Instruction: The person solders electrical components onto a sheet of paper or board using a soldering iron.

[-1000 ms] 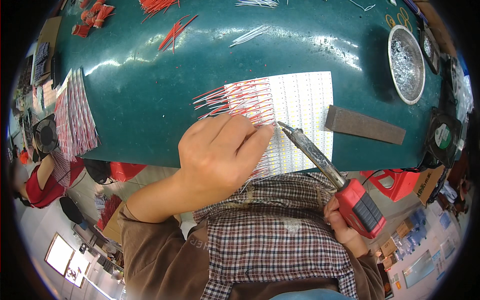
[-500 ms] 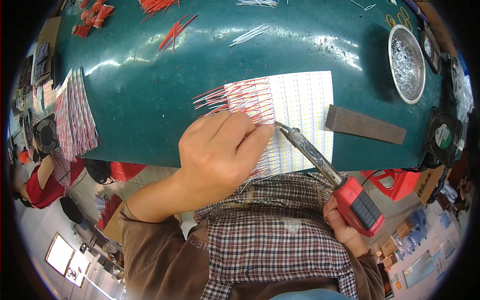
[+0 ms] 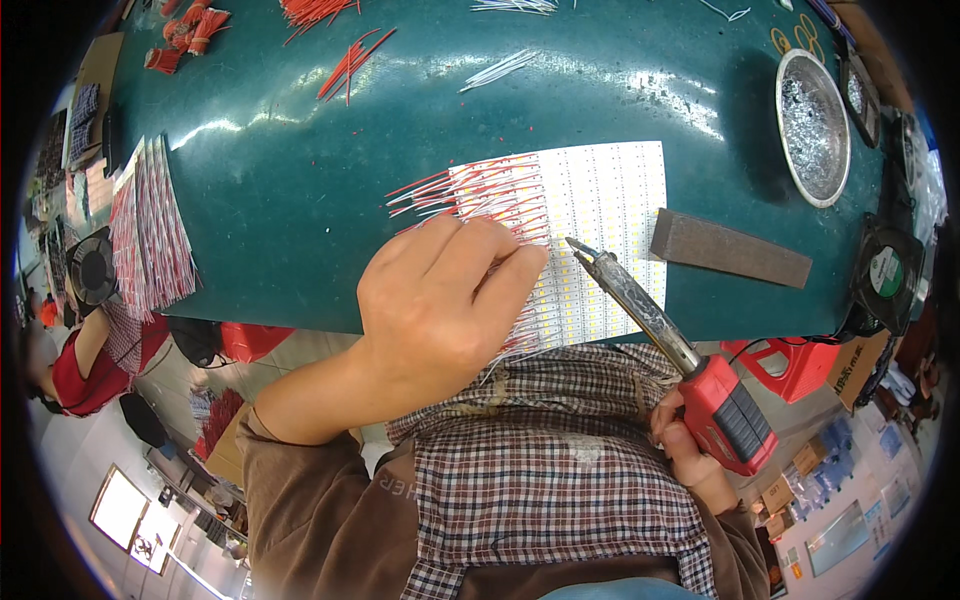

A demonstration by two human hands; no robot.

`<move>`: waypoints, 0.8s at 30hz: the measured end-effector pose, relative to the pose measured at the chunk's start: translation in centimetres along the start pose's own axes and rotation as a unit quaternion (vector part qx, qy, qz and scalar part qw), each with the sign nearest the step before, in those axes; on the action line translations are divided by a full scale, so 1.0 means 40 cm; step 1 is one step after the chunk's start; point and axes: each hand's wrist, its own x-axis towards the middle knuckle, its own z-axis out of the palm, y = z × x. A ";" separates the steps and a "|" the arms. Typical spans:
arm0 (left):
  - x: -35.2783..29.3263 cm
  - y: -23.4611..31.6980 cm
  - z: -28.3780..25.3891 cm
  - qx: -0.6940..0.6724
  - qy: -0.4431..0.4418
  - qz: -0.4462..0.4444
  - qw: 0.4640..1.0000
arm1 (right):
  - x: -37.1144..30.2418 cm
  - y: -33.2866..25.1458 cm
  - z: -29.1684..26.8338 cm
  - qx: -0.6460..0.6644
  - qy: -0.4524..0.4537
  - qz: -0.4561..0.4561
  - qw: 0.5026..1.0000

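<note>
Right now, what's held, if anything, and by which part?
The right hand holds the soldering iron by its red handle. What the left hand pinches, if anything, is hidden.

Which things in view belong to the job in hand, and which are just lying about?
Apparently in the job:
soldering iron, in the right hand
white LED sheet under the left hand
red and white wires on the sheet
dark bar at its edge, perhaps a weight
loose red wires and loose white wires, likely supply

Seemingly just lying about:
rubber bands
red stool
</note>
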 end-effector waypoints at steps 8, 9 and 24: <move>-0.004 0.007 -0.004 0.001 -0.008 -0.003 1.000 | -0.007 0.014 -0.003 0.018 -0.007 0.012 1.000; -0.002 0.007 -0.005 -0.001 -0.007 -0.002 1.000 | -0.006 0.013 -0.002 0.010 0.000 -0.011 1.000; -0.010 0.009 0.005 0.013 -0.003 -0.002 1.000 | 0.004 0.017 0.002 0.015 -0.001 -0.010 1.000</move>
